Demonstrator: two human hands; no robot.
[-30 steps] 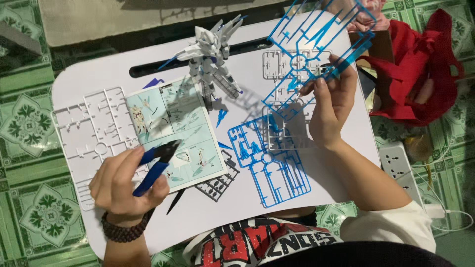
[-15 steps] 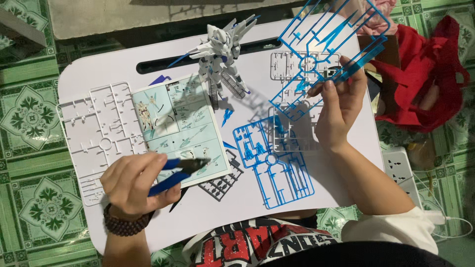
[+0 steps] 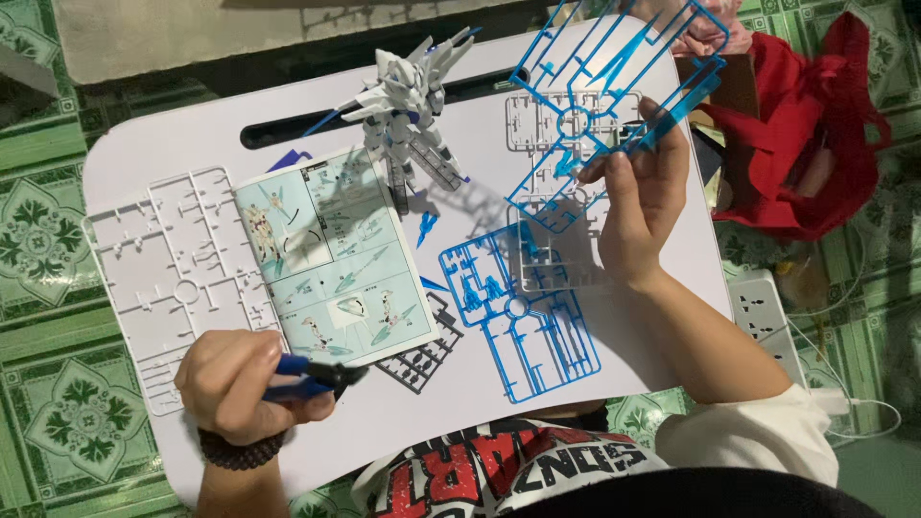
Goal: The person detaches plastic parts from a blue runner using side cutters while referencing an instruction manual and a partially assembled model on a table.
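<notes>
Right hand (image 3: 638,216), at three o'clock on the lap desk (image 3: 691,288), pinches a blue sprue (image 3: 614,86) between thumb and fingers and lifts it clear of the surface, tilted toward one o'clock. Left hand (image 3: 240,388), at seven o'clock, is closed around blue-handled nippers (image 3: 312,376), jaws pointing toward three o'clock; whether the jaws are apart we cannot tell.

Outward from the hands: a second blue sprue (image 3: 523,321) lies flat at five o'clock, a small clear sprue (image 3: 542,254) partly over it. The manual (image 3: 336,259) lies open at centre, a dark sprue (image 3: 422,360) poking out below it. A white sprue (image 3: 168,278) lies at nine o'clock. The white model (image 3: 413,105) stands at twelve o'clock.

Progress, as we judge it: the model looks largely built, with body, limbs and wings in place. Both blue sprues carry many uncut parts, so the blue pieces appear mostly left to do. No cut is under way; the nippers are well apart from the raised sprue.

Against the earlier frames: the raised sprue has stayed aloft in the right hand, and the left hand with the nippers has slid down off the manual toward the near edge.
</notes>
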